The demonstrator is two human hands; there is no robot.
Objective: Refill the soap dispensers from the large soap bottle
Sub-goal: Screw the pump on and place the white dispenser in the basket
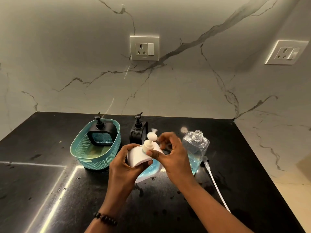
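Note:
My left hand grips a white soap dispenser with a blue window, tilted above the black counter. My right hand pinches the collar of its white pump, whose head is blurred. To the right stands the large clear soap bottle, uncapped, with blue soap in its lower part. A black dispenser stands behind my hands. Another black dispenser stands inside the teal basket.
The black counter has wet specks and ends at a marble wall with two sockets. A white pump tube lies on the counter right of the large bottle. The counter's right edge drops off near the tube.

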